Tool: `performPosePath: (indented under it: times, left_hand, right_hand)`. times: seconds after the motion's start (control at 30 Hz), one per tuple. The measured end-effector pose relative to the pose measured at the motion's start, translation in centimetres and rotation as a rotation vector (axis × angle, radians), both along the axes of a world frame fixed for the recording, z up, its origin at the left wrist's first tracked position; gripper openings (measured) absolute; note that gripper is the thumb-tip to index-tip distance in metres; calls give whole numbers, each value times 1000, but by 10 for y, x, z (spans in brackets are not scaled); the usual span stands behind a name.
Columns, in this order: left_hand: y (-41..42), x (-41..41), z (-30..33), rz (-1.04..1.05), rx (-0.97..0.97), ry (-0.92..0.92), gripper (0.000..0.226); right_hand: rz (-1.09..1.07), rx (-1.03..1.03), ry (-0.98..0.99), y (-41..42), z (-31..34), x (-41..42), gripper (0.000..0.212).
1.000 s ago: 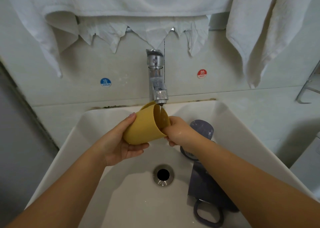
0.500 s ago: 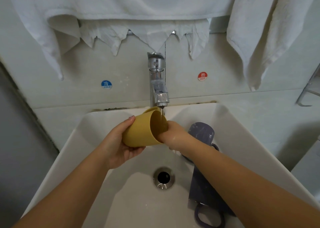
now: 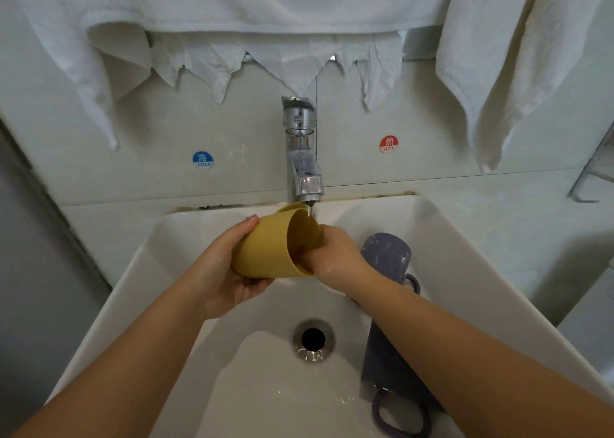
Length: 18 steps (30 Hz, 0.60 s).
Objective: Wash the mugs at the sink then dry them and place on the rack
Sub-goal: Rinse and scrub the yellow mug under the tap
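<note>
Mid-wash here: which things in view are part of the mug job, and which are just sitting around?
In the job:
yellow mug, held by left hand, right hand at its mouth
two purple mugs lying in the sink
running tap
hanging white towels, probably for drying

Just there:
cold sticker
hot sticker
drain

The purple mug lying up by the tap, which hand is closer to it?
Right. The right hand, fingers inside the yellow mug, sits just beside the purple mug; the left hand holds the yellow mug's far side.
</note>
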<state>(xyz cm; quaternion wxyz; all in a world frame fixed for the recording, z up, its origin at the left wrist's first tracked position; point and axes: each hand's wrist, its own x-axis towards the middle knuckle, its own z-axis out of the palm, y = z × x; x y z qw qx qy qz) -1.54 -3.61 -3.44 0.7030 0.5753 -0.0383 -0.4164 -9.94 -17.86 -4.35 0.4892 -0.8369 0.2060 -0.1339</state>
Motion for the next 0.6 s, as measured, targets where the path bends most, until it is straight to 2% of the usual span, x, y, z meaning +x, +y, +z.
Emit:
performPosePath:
  times: [0.07, 0.17, 0.27, 0.33, 0.43, 0.6]
  left_hand:
    - [-2, -1, -1, -11, 17, -9, 54]
    - [-3, 0, -1, 3, 21, -19, 58]
    - [0, 4, -2, 26, 47, -21, 54]
    - [2, 7, -4, 6, 96, -7, 61]
    - [3, 9, -6, -53, 183, 22, 76]
    - [3, 11, -6, -88, 239, 29, 80]
  right_hand:
    - [-57, -50, 20, -4, -2, 0, 19]
    - [-24, -87, 49, -5, 1, -2, 28]
    - [85, 1, 89, 0, 6, -4, 22]
    - [137, 24, 93, 5, 9, -6, 10]
    - [86, -56, 36, 4, 7, -6, 20]
    - [10, -145, 31, -2, 3, -7, 16]
